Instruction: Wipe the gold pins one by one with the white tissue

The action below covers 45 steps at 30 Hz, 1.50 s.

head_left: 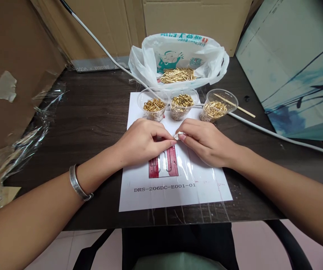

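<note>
My left hand (144,141) is closed in a pinch over the printed sheet, thumb and forefinger meeting at something too small to make out. Right against its fingertips, my right hand (203,141) pinches a crumpled piece of white tissue (178,135). Beneath both hands lies the white printed sheet (150,200), with a red-and-white picture (172,165) and a line of printed code. Just beyond the hands stand three clear plastic cups of small brass-coloured metal parts: a left cup (153,107), a middle cup (181,103) and a right cup (213,108), which leans.
A white plastic bag (147,67) behind the cups holds many gold-coloured pins (178,75). A wooden stick (245,110) rests across the right cup. A white cable (102,47) crosses the dark table (94,101). Cardboard (99,30) stands behind and at left, a painted panel (299,82) at right.
</note>
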Each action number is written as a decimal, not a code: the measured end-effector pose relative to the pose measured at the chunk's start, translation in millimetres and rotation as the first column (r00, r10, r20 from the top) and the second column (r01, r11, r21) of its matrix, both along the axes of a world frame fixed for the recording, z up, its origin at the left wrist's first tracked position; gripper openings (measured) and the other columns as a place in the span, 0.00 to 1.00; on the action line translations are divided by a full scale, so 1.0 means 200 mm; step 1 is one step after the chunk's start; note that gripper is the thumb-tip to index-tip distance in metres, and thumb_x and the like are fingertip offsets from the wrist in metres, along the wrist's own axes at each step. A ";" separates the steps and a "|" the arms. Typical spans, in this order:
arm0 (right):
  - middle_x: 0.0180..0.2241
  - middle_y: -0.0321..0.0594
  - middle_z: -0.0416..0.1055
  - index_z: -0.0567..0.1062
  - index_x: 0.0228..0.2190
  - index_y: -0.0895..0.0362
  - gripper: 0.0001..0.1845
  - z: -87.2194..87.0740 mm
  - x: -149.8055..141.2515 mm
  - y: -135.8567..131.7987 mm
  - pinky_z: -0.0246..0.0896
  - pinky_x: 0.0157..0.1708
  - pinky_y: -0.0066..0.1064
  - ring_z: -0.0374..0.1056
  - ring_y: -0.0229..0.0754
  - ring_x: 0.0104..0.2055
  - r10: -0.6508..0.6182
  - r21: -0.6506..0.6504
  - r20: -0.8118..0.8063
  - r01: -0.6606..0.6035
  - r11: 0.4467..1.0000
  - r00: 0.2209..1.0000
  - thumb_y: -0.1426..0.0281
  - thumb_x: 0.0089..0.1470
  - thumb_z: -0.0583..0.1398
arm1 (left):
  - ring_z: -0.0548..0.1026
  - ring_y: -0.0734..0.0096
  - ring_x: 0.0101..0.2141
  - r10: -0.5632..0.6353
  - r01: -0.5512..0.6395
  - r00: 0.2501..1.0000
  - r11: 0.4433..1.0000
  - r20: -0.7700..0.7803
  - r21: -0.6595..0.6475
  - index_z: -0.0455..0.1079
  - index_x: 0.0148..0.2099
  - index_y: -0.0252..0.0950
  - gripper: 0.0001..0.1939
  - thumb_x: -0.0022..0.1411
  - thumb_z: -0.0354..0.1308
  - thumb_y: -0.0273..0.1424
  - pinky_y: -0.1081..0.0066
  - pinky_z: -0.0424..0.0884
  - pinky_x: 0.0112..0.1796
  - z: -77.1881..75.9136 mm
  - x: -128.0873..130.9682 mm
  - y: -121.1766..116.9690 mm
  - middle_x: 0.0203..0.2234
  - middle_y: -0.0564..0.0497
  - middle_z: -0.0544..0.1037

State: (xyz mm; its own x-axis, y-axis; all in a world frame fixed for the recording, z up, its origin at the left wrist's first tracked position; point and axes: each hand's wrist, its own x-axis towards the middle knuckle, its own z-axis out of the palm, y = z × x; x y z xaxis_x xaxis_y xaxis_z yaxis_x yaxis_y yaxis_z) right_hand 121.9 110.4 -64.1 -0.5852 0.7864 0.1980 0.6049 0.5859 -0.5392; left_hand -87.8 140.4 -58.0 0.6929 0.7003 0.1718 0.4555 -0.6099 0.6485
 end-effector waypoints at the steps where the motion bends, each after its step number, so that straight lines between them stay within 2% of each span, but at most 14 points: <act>1: 0.32 0.41 0.65 0.72 0.32 0.61 0.18 0.00 0.00 0.00 0.53 0.35 0.34 0.61 0.40 0.34 -0.014 0.006 0.004 0.014 1.000 1.000 0.66 0.65 0.48 | 0.72 0.77 0.26 0.000 0.000 1.000 1.000 -0.001 0.003 0.81 0.33 0.36 0.07 0.60 0.62 0.30 0.73 0.64 0.30 0.00 0.00 0.00 0.24 0.54 0.78; 7: 0.31 0.41 0.65 0.71 0.33 0.60 0.13 -0.01 -0.03 -0.01 0.53 0.34 0.34 0.62 0.40 0.33 -0.055 0.052 0.055 0.053 0.997 0.997 0.68 0.62 0.49 | 0.71 0.78 0.26 0.003 -0.003 1.000 1.000 -0.004 0.010 0.81 0.32 0.36 0.07 0.60 0.62 0.30 0.74 0.64 0.29 0.00 0.00 -0.01 0.23 0.54 0.78; 13: 0.32 0.40 0.62 0.67 0.32 0.58 0.11 0.01 -0.02 -0.02 0.52 0.32 0.33 0.59 0.39 0.32 0.015 0.089 0.151 -0.028 0.996 0.988 0.68 0.62 0.49 | 0.72 0.77 0.26 0.016 -0.016 1.000 1.000 -0.009 -0.003 0.80 0.31 0.37 0.07 0.59 0.61 0.28 0.74 0.64 0.29 0.01 0.00 -0.02 0.24 0.54 0.78; 16: 0.32 0.39 0.61 0.66 0.32 0.57 0.14 0.01 -0.02 -0.02 0.52 0.32 0.33 0.57 0.39 0.32 0.043 0.082 0.137 -0.054 0.995 0.990 0.64 0.65 0.46 | 0.72 0.77 0.26 0.007 -0.007 1.000 1.000 -0.009 0.007 0.80 0.31 0.37 0.07 0.59 0.60 0.27 0.75 0.64 0.29 0.01 0.00 -0.02 0.24 0.54 0.79; 20: 0.31 0.38 0.60 0.64 0.30 0.57 0.19 0.01 -0.03 -0.02 0.52 0.33 0.34 0.57 0.38 0.32 -0.019 0.047 0.058 0.016 0.999 0.998 0.63 0.67 0.42 | 0.71 0.77 0.25 -0.017 0.017 1.000 1.000 -0.009 0.021 0.80 0.31 0.36 0.08 0.60 0.60 0.28 0.75 0.64 0.28 0.01 0.00 -0.01 0.23 0.53 0.78; 27: 0.33 0.39 0.61 0.64 0.32 0.57 0.13 0.01 -0.05 -0.03 0.52 0.34 0.35 0.59 0.40 0.33 -0.062 0.041 0.170 0.056 0.998 0.984 0.65 0.65 0.46 | 0.70 0.77 0.24 -0.011 0.011 1.000 0.999 -0.019 0.035 0.80 0.31 0.36 0.09 0.60 0.60 0.30 0.74 0.63 0.28 0.00 0.00 -0.01 0.22 0.54 0.76; 32: 0.33 0.41 0.62 0.63 0.32 0.56 0.13 0.02 -0.05 -0.04 0.53 0.35 0.36 0.58 0.41 0.33 -0.067 0.061 0.162 0.057 0.996 0.984 0.65 0.65 0.45 | 0.69 0.78 0.23 -0.020 0.021 1.000 0.999 -0.020 0.041 0.80 0.29 0.35 0.10 0.61 0.59 0.30 0.74 0.62 0.28 0.00 -0.01 -0.01 0.20 0.53 0.75; 37: 0.38 0.45 0.63 0.68 0.41 0.58 0.12 0.02 -0.05 -0.05 0.56 0.38 0.39 0.61 0.45 0.38 -0.063 0.038 0.198 0.056 0.998 0.978 0.68 0.59 0.49 | 0.71 0.77 0.25 0.003 -0.002 1.000 1.000 -0.023 0.022 0.80 0.31 0.36 0.09 0.61 0.60 0.31 0.73 0.64 0.30 0.00 0.00 -0.01 0.23 0.53 0.77; 40: 0.39 0.46 0.64 0.67 0.45 0.60 0.16 0.02 -0.05 -0.05 0.57 0.38 0.39 0.62 0.46 0.39 -0.084 0.062 0.203 0.073 0.995 0.976 0.71 0.54 0.51 | 0.72 0.76 0.26 -0.005 0.006 1.000 1.000 -0.020 0.019 0.80 0.31 0.36 0.09 0.61 0.60 0.30 0.73 0.65 0.31 0.01 0.00 -0.01 0.24 0.52 0.78; 45: 0.35 0.44 0.62 0.67 0.37 0.59 0.09 0.03 -0.06 -0.05 0.53 0.34 0.36 0.59 0.43 0.35 -0.110 0.091 0.255 0.090 0.992 0.961 0.71 0.59 0.48 | 0.73 0.75 0.27 -0.002 0.002 1.000 1.000 -0.006 0.004 0.81 0.33 0.37 0.08 0.60 0.60 0.30 0.73 0.66 0.31 0.01 0.00 -0.01 0.25 0.52 0.79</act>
